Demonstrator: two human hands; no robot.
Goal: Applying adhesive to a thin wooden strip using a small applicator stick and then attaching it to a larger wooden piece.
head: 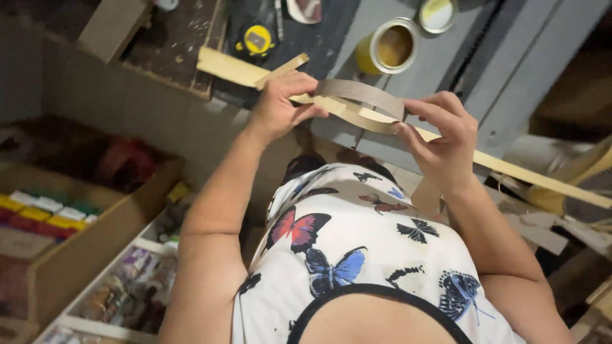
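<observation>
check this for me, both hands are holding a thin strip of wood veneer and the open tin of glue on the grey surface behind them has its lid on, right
Not quite. In the head view the tin stands open on the grey surface, its contents showing; its lid lies apart beside it. The rest holds: the left hand and right hand both hold the thin strip.

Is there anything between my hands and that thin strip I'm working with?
Nothing visible. The left hand and the right hand both already grip the thin strip directly, with its grey loop arching between them. The open tin and tape measure lie beyond it, apart.
</observation>
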